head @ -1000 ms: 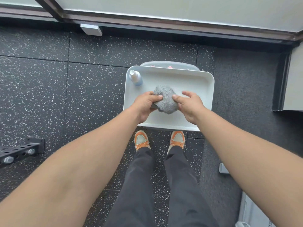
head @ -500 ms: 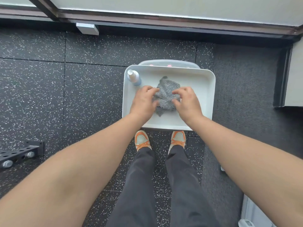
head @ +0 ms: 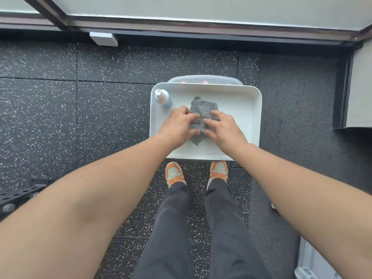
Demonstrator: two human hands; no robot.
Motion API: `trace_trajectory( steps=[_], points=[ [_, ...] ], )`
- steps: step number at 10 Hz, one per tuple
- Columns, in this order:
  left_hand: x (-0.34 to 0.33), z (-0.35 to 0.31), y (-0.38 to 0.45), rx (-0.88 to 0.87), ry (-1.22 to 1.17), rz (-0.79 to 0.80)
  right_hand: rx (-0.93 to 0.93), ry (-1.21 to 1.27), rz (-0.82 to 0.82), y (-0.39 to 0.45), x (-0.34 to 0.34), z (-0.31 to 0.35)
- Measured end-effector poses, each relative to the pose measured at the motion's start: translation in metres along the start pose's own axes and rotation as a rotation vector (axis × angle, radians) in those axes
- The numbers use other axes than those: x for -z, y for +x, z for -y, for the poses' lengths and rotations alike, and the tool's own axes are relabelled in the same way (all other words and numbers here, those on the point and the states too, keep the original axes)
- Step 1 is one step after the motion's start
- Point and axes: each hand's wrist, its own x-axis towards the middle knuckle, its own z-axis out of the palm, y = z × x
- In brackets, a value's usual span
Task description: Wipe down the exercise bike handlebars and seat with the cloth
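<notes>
Head view shows our left hand (head: 179,125) and right hand (head: 223,127), each grip pinching the crumpled grey terry cloth (head: 203,109) lying mid-tray. We should gather it into one firm wad before lifting. Around it, the shallow white plastic tray (head: 249,109) leaves room toward 3 o'clock; the small blue spray bottle (head: 162,97) crowds 10 o'clock, so we lift straight up.
</notes>
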Motion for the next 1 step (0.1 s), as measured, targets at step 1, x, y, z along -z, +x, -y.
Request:
trace_trajectory(
  steps=[1],
  points=[
    [0.0141, -0.0039, -0.0041, 0.011, -0.035, -0.031, -0.019, 0.032, -0.036, -0.0023, 0.0116, 0.0071]
  ],
)
